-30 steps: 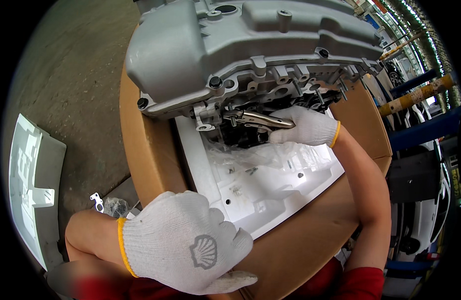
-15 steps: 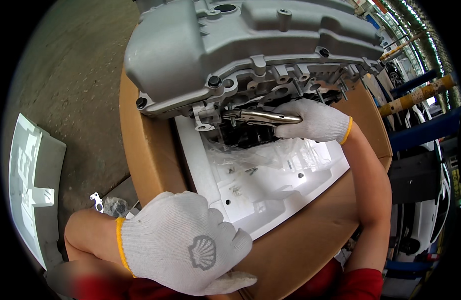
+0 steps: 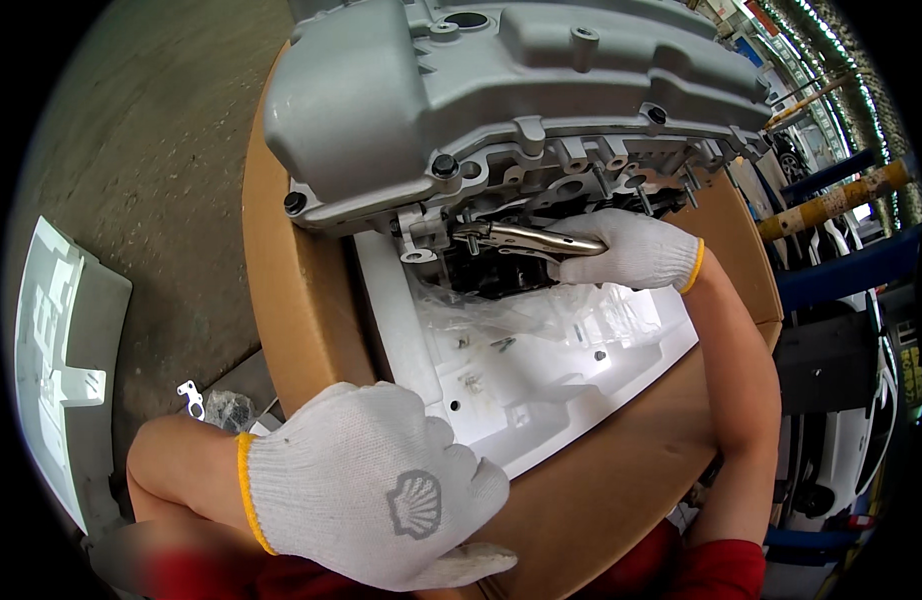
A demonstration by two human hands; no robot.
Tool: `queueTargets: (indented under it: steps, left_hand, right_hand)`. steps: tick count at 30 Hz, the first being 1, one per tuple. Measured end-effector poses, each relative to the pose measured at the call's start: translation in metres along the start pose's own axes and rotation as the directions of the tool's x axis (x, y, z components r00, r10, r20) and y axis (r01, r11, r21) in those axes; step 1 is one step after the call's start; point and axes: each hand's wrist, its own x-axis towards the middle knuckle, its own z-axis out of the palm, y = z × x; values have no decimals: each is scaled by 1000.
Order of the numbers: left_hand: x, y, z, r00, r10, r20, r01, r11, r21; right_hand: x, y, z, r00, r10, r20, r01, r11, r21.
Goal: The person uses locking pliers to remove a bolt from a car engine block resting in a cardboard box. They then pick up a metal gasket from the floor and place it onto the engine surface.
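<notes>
A grey engine [image 3: 571, 70] with a smooth cast cover stands in an open cardboard box. Low on its near side, a pair of silver locking pliers [image 3: 541, 240] has its jaws at a threaded stud; whether they bite on it is unclear. My right hand [image 3: 636, 248], in a white knit glove, is closed round the pliers' handles, its fingertips hidden behind them. My left hand [image 3: 381, 490], in a matching glove, rests over the near left part of the box [image 3: 601, 480]. Its thumb points right, apart from the bent fingers; no tool shows in it.
White foam packing [image 3: 541, 420] lines the box under the engine, with crumpled clear plastic [image 3: 501, 312] on it. A white panel-like piece [image 3: 66, 370] stands on the floor at left, and a small metal plate [image 3: 191, 400] lies near my left forearm. Blue and yellow posts [image 3: 841, 200] rise at right.
The engine and box appear slightly lower and farther right in the view. The pliers' handle end sits a touch lower, with my right hand still round it. My left hand stays almost in place.
</notes>
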Motion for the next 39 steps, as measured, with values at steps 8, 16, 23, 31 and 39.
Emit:
queueTargets:
  steps: [8,16,23,31,39]
  left_hand:
    - [2,0,3,999,11,-52,-10,1000,13]
    - [1,0,0,1000,7,-9,-7,1000,19]
    - [3,5,-1,999,-54,10,53,998,24]
    - [1,6,4,997,-81,11,81,997,16]
    - [-1,7,7,996,-68,-50,68,998,8]
  right_hand:
    - [15,3,25,993,101,-69,-100,995,16]
    - [25,36,37,999,-49,17,42,955,293]
    - [-2,-5,1,997,82,0,-82,991,-102]
    - [3,-7,4,994,108,21,-105,989,-102]
    - [6,1,6,999,36,27,-36,999,15]
